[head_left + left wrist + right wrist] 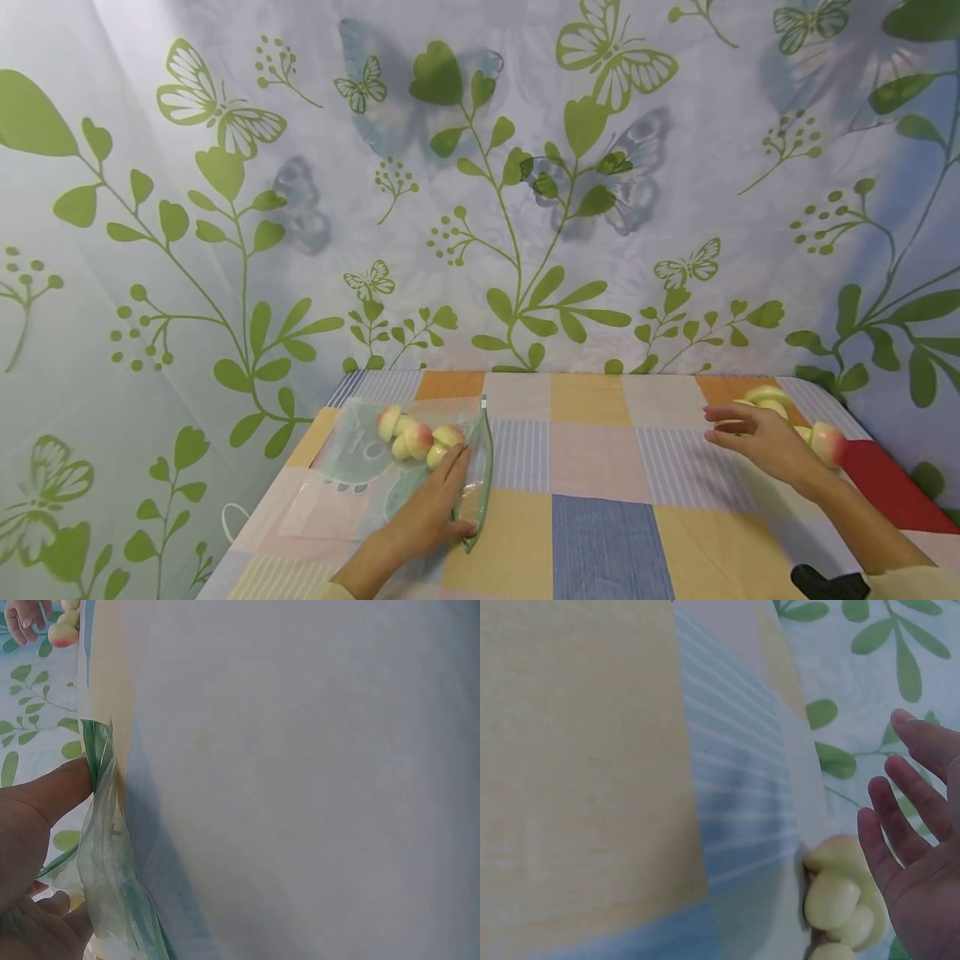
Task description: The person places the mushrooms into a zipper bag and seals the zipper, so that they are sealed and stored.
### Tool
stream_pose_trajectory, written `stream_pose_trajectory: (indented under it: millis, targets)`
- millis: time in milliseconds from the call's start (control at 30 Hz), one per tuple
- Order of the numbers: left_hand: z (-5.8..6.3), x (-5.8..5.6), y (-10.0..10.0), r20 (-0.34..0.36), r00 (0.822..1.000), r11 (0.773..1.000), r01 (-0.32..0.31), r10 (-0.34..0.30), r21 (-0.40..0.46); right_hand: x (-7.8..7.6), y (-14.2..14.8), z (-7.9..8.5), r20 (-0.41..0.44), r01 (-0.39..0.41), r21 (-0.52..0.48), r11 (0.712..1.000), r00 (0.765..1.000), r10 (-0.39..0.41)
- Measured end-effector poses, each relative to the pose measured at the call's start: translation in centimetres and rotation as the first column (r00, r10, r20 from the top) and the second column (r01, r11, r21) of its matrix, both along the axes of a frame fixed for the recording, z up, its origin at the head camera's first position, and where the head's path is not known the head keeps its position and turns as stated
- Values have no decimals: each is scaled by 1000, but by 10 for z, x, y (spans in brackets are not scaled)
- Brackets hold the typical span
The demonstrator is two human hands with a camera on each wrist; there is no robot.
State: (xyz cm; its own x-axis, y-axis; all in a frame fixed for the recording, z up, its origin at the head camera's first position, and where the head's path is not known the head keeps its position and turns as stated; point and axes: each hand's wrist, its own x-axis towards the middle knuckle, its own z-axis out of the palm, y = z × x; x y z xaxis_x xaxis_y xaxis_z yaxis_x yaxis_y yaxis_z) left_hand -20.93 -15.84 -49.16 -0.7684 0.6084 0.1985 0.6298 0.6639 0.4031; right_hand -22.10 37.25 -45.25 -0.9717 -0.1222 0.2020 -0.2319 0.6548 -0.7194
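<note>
A clear zip bag [352, 492] with a pale green cartoon print lies flat at the table's left. Several yellow-and-pink mushroom-shaped pieces [417, 439] are in it. My left hand [427, 504] rests on the bag near its green-edged mouth, fingers extended. In the left wrist view the thumb [64, 791] touches the green zip strip [97, 750], and the fingers lie lower along the clear plastic. On the right, my right hand [772, 446] hovers with loosely spread fingers and holds nothing. More mushroom-shaped pieces [827, 442] sit beside and behind it, partly hidden; the right wrist view shows them [834, 900] below the fingers.
A patchwork cloth [600, 533] covers the table. Behind stands a curtain [480, 275] printed with leaves and butterflies. A black object [828, 582] is by the right wrist, and a white cord [232, 518] loops past the table's left edge.
</note>
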Motion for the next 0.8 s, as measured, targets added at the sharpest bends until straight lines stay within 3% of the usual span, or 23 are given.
stream_pose_trajectory:
  millis: [300, 533, 800]
  targets:
    - [0, -1, 1, 4, 1000, 1000, -7, 7, 4, 3, 23, 3, 0, 32, -29, 999, 999, -32]
    - [1, 0, 2, 15, 1000, 1000, -14, 14, 12, 7, 41, 9, 34, 64, 61, 996, 997, -67]
    - [1, 0, 0, 18, 1000, 1000, -24, 24, 19, 10, 58, 12, 40, 96, 91, 991, 994, -100]
